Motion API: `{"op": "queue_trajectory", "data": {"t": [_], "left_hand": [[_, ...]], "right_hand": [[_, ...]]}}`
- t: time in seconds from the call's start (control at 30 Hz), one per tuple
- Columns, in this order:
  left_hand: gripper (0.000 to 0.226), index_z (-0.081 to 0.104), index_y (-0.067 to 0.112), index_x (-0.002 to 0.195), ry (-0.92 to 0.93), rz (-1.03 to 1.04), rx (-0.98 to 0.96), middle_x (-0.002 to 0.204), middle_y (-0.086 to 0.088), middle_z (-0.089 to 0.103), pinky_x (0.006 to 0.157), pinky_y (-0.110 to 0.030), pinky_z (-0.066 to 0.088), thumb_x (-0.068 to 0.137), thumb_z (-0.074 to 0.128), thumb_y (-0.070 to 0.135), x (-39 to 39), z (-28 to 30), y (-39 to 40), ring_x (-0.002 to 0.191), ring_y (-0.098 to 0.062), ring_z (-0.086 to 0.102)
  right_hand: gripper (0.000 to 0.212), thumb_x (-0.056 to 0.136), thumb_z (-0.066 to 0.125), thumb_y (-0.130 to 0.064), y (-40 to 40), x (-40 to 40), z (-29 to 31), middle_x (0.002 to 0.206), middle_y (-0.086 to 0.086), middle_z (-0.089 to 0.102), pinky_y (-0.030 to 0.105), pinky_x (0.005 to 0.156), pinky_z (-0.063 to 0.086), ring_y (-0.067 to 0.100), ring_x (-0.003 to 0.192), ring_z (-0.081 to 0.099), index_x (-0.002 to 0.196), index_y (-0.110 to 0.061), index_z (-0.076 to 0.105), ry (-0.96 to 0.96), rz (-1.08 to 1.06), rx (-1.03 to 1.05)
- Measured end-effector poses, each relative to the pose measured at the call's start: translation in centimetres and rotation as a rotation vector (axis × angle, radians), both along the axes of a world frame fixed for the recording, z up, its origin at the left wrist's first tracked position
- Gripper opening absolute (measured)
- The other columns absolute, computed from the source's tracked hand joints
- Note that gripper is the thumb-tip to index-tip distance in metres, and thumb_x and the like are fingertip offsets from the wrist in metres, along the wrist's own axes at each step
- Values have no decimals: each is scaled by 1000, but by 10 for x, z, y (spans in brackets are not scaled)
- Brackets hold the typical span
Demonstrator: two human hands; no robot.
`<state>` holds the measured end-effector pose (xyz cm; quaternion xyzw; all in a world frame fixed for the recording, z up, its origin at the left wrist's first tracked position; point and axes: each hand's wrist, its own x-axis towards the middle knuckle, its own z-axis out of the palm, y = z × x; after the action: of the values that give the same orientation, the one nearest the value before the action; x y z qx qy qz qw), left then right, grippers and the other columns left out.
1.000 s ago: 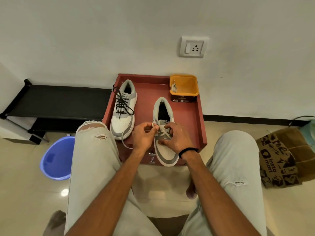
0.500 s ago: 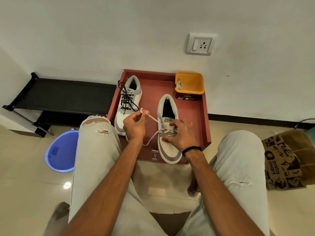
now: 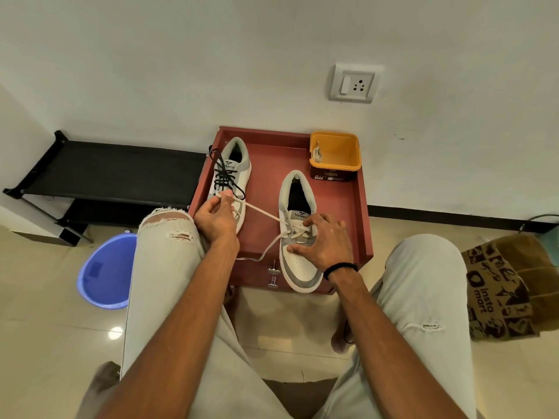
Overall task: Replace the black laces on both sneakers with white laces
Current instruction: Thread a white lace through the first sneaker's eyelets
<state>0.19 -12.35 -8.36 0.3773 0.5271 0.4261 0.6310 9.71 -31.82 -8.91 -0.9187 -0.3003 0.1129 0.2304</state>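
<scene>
Two white-and-grey sneakers stand on a red tray-top table (image 3: 341,204). The left sneaker (image 3: 233,169) carries black laces (image 3: 225,176). The right sneaker (image 3: 299,261) has a white lace (image 3: 261,211) crossed through its lower eyelets. My left hand (image 3: 216,219) pinches one end of that white lace and holds it taut, up and to the left, over the left sneaker's toe. My right hand (image 3: 325,241) rests on the right sneaker with spread fingers, pressing it down near the eyelets. The lace's other end (image 3: 257,257) hangs loose over the table's front edge.
An orange tub (image 3: 338,152) with another white lace (image 3: 316,154) inside sits at the table's back right. A blue basin (image 3: 102,270) is on the floor left, a black rack (image 3: 106,173) behind it, and a printed paper bag (image 3: 499,291) on the right. My knees flank the table.
My left hand has drawn the white lace out from the right sneaker, up and leftward, until taut. My right hand left the lace and now presses the shoe with fingers spread.
</scene>
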Motion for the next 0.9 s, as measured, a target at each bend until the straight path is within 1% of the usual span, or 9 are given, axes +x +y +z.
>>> {"op": "queue_trajectory", "data": {"t": [0.07,0.13,0.23,0.33,0.47,0.6,0.73,0.8,0.9], "left_hand": [[16,77,4,103,34,-14,14,77,-2,72,58,-19,52,91,77,13,-1,-1,0,61,-7,62],[18,77,11,102,200,-148,81,87,-2,75,72,-29,59,93,75,26,-2,-8,-4,79,-16,70],[39,75,15,109,596,-623,179,103,-1,75,93,-39,56,94,68,50,-7,-18,-22,97,-22,70],[49,74,10,107,816,-932,249,96,-4,74,81,-32,52,95,64,56,-14,-23,-41,88,-22,69],[38,66,15,122,896,-946,312,111,-1,71,81,-27,47,92,77,35,-18,-22,-54,97,-18,64],[48,57,21,121,929,-911,312,102,-3,71,75,-33,55,83,84,31,-23,-26,-49,87,-20,68],[36,48,21,109,901,-736,318,95,-4,65,65,-31,46,90,76,34,-25,-21,-52,79,-23,65],[28,58,15,101,933,-701,316,90,-4,66,68,-32,45,95,69,40,-24,-19,-55,80,-25,65],[44,76,7,99,976,-817,326,91,-15,74,71,-34,50,102,55,46,-23,-25,-58,79,-29,65]], "right_hand": [[70,62,87,-65,0,0,1,126,-7,57,36,88,47,22,111,46,118,-32,61,-8,-1,-1],[70,62,87,-64,-2,1,2,126,-7,57,35,87,47,22,110,46,119,-31,61,-4,-6,1],[71,63,88,-61,-2,-1,1,127,-6,56,35,89,46,22,112,46,121,-30,61,17,-9,13],[73,64,88,-60,1,-2,2,129,-4,56,35,91,45,23,114,46,124,-29,60,25,-4,28],[73,65,88,-58,0,-2,3,129,-3,56,37,94,46,25,116,47,126,-28,60,34,-5,28],[74,66,89,-56,2,-4,3,131,-2,55,37,95,46,25,118,46,127,-27,60,51,-6,34],[73,66,89,-55,3,-6,4,131,-2,55,37,95,45,24,118,46,127,-27,60,62,-8,40],[72,66,89,-55,1,-6,4,130,-3,55,36,95,45,24,117,46,126,-28,60,70,-15,46],[72,66,89,-55,1,-5,4,130,-3,56,37,95,46,23,116,47,126,-28,60,72,-11,48]]}}
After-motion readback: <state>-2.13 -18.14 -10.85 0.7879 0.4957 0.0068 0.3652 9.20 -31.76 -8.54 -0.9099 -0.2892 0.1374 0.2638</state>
